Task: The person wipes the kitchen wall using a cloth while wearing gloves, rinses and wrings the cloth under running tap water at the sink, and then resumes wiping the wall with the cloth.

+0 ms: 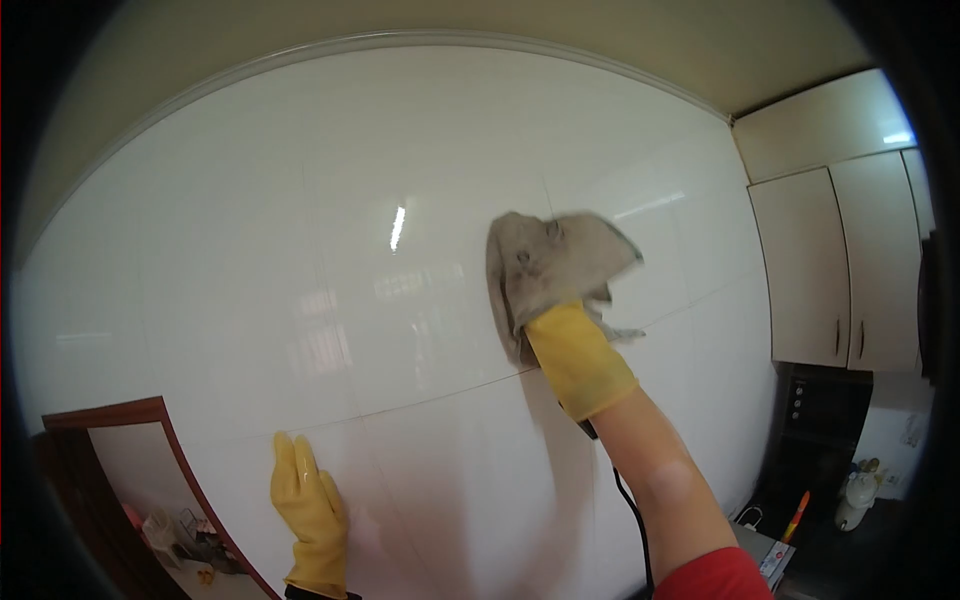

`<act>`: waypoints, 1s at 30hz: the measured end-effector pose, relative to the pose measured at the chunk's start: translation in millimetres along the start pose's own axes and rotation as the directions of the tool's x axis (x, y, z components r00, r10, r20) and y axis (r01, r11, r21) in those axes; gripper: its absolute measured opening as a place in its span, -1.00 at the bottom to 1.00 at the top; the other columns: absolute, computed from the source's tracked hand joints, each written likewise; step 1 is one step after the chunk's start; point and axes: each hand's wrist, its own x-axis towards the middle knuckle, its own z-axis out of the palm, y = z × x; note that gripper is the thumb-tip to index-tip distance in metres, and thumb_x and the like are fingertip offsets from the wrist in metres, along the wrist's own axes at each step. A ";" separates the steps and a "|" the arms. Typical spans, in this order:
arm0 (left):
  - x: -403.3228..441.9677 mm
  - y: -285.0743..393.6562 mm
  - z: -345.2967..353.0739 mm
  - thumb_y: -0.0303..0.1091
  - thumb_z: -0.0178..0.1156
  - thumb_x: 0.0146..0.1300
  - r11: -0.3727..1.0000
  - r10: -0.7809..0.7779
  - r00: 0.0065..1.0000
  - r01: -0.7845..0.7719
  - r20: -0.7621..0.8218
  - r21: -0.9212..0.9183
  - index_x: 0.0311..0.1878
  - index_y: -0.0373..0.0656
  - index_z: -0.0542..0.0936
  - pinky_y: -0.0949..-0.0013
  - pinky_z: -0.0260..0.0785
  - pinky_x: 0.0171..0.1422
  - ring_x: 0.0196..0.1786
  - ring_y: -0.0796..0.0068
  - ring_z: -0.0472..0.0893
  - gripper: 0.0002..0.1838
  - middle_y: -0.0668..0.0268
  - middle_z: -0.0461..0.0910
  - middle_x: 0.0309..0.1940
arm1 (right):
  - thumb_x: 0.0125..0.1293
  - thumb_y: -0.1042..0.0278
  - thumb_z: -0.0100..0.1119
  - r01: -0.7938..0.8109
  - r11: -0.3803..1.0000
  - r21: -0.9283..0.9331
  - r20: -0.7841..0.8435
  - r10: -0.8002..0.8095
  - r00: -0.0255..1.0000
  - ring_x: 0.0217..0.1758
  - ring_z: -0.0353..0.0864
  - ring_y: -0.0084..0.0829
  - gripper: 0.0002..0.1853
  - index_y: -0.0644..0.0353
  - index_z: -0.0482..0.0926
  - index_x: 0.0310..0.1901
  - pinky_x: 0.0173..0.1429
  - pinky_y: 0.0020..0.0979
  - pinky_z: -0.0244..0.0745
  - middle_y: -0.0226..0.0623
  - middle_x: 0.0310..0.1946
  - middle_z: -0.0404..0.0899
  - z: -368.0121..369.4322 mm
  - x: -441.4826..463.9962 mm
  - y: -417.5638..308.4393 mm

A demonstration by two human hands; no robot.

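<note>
A grey-brown cloth (570,255) lies spread and creased against the white tiled wall (230,260). My right hand (578,352), in a yellow rubber glove, presses the cloth to the wall; its fingers are hidden under the fabric. Lower and to the left, my left hand (308,500) wears a matching yellow glove. It is raised in front of the wall with its fingers pointing up and slightly apart, and holds nothing.
Cabinets (815,270) hang at the right above a black appliance (815,425). Below them, a dark counter (880,550) bears a white container (857,500). A brown-framed doorway (185,480) is at the lower left. A black cable (637,515) runs beside my right arm.
</note>
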 end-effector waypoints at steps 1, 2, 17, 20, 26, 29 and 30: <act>-0.1 1.3 -0.8 -0.44 0.02 0.27 1.000 -0.013 1.000 0.013 0.000 -0.004 0.18 -0.60 0.43 -0.10 0.37 0.16 0.08 -0.40 0.51 -0.52 -0.47 0.37 0.20 | 0.42 0.23 0.00 -0.045 0.998 0.040 0.097 0.041 0.994 0.00 0.64 -0.20 -0.61 0.28 0.49 0.15 0.04 -0.34 0.56 -0.11 -0.09 0.63 -6.1 -2.7 0.6; 0.4 2.3 -1.4 -0.43 0.03 0.27 1.000 -0.010 1.000 0.010 -0.006 -0.007 0.17 -0.59 0.44 -0.10 0.38 0.14 0.06 -0.40 0.51 -0.53 -0.47 0.38 0.18 | 0.42 0.23 0.00 -0.059 0.997 0.053 0.142 0.051 0.989 0.01 0.64 -0.20 -0.61 0.28 0.49 0.16 0.04 -0.34 0.56 -0.11 -0.09 0.63 -10.6 -2.5 3.3; -0.3 2.9 -5.1 -0.46 0.07 0.23 0.994 -0.055 0.998 0.057 0.023 -0.094 0.19 -0.53 0.44 -0.08 0.37 0.19 0.12 -0.35 0.51 -0.53 -0.41 0.39 0.21 | 0.41 0.17 -0.01 -0.092 0.994 0.053 0.204 0.079 0.976 0.10 0.56 -0.20 -0.57 0.25 0.45 0.20 0.13 -0.31 0.50 -0.12 0.02 0.57 -19.4 26.7 13.3; -0.6 3.5 -5.1 -0.48 0.03 0.24 0.988 -0.084 0.996 0.088 0.038 -0.125 0.20 -0.56 0.43 -0.10 0.33 0.25 0.15 -0.39 0.48 -0.53 -0.42 0.38 0.22 | 0.41 0.16 -0.01 -0.090 0.995 0.051 0.210 0.078 0.975 0.12 0.55 -0.20 -0.56 0.24 0.45 0.21 0.14 -0.30 0.48 -0.12 0.04 0.55 -18.9 50.9 11.6; -2.7 4.4 -6.2 -0.48 0.03 0.26 0.990 -0.082 0.995 0.087 0.051 -0.111 0.21 -0.56 0.43 -0.10 0.33 0.25 0.15 -0.39 0.48 -0.53 -0.42 0.38 0.22 | 0.41 0.14 -0.02 -0.102 0.994 0.040 0.215 0.091 0.972 0.16 0.52 -0.20 -0.54 0.22 0.43 0.23 0.18 -0.29 0.46 -0.13 0.08 0.53 -29.1 15.1 25.2; -2.4 3.3 -6.2 -0.47 0.03 0.27 0.993 -0.066 0.997 0.070 0.045 -0.099 0.21 -0.55 0.43 -0.10 0.33 0.25 0.15 -0.39 0.48 -0.53 -0.42 0.38 0.22 | 0.41 0.12 -0.02 -0.107 0.993 0.043 0.220 0.095 0.971 0.18 0.51 -0.20 -0.53 0.22 0.42 0.24 0.19 -0.28 0.45 -0.13 0.10 0.52 -27.2 26.3 25.0; -2.3 3.4 -5.3 -0.47 0.03 0.27 0.992 -0.063 0.997 0.066 0.035 -0.104 0.22 -0.54 0.43 -0.10 0.33 0.25 0.15 -0.39 0.48 -0.53 -0.42 0.38 0.22 | 0.41 0.12 -0.02 -0.103 0.994 0.047 0.221 0.090 0.971 0.18 0.50 -0.20 -0.53 0.22 0.42 0.25 0.20 -0.28 0.44 -0.13 0.10 0.51 -24.6 35.6 21.5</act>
